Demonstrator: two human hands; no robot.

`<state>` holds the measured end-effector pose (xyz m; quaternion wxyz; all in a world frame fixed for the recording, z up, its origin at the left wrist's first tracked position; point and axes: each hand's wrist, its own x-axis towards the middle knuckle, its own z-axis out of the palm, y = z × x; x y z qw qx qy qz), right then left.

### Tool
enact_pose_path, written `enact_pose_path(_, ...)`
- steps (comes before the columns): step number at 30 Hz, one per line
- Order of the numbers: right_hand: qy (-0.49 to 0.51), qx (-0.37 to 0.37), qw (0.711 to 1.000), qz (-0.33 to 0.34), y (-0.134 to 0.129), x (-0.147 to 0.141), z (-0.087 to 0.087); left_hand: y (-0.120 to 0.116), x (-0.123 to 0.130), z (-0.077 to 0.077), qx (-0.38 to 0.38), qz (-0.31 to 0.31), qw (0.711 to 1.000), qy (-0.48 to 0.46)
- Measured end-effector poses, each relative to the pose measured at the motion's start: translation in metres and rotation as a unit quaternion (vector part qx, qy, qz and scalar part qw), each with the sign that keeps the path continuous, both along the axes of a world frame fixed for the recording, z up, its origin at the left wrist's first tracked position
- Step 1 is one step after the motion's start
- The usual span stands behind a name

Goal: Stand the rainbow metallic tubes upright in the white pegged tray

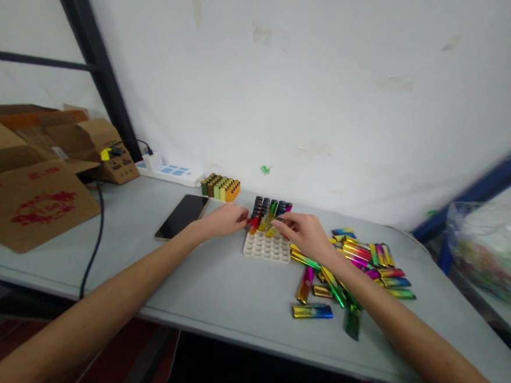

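Note:
A white tray with rows of holes (268, 249) lies in the middle of the table. Lighters with dark tops (265, 207) stand in its back rows. My right hand (307, 233) is over the tray's right side, fingers pinched on the top of a yellow lighter (272, 230), which leans slightly. At the tray's left edge is my left hand (227, 220), its fingers drawn together beside a red lighter (253, 225). What they hold, if anything, is too small to make out. Shiny multicoloured lighter-shaped pieces (312, 311) lie in a loose pile under and around my right forearm.
A dark-screened phone (182, 217) lies left of my left hand. Behind it are a block of lighters (221, 187) and a white power strip (175, 173). An open cardboard box (40, 200) and black cable (100, 227) occupy the left; a clear plastic bag (487, 254) is far right.

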<state>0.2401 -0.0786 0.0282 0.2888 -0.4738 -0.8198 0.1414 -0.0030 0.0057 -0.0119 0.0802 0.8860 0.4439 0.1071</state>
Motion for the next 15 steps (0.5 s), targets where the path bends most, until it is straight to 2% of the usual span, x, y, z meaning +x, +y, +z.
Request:
enact_pose_path(7, -0.020, 0.003, 1.000, 0.006, 0.018, -0.010, -0.012, 0.000, 0.000, -0.001, -0.004, -0.013, 1.000, -0.013)
enact_pose_path(11, -0.055, 0.012, 0.998, 0.019, 0.023, -0.010, -0.010, 0.001, -0.001, -0.002, -0.003, -0.009, 1.000, -0.012)
enact_pose_path(15, -0.026, -0.007, 0.999, 0.040, 0.025, -0.014, -0.005, 0.004, -0.002, -0.006, 0.005, -0.005, 1.000, -0.011)
